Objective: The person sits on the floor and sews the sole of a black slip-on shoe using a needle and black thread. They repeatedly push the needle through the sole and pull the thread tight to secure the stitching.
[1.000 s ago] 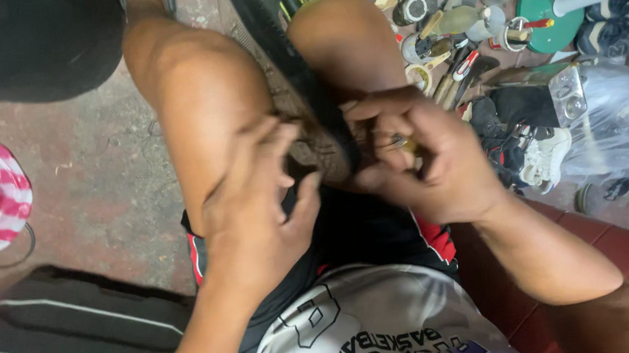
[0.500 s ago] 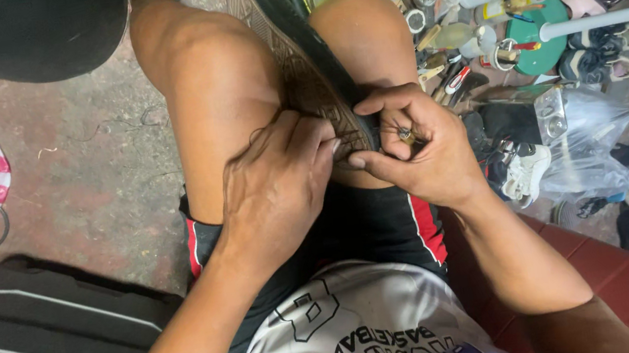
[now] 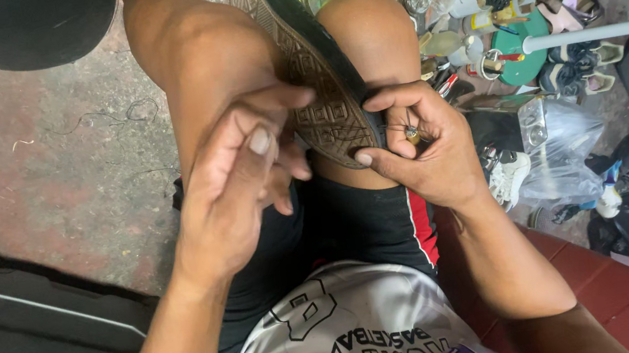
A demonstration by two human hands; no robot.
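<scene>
A seated person works on a dark shoe (image 3: pixel 314 79) wedged sole-up between their bare knees.

The shoe lies slanted, its toe toward the top of the view and its heel toward the lap, with the brown patterned sole facing the left hand (image 3: pixel 239 186). That hand is raised just left of the sole, fingers (image 3: pixel 261 139) loosely curled and thumb stretched toward the tread; whether it holds anything cannot be told. The right hand (image 3: pixel 424 146) presses against the shoe's heel edge, thumb on the sole's rim, its fingers pinched closed on a thin metal needle (image 3: pixel 404 131). Both forearms reach up from the bottom of the view. To the right, sandals and tools (image 3: pixel 547 33) lie scattered on the concrete floor (image 3: pixel 62 169).
</scene>
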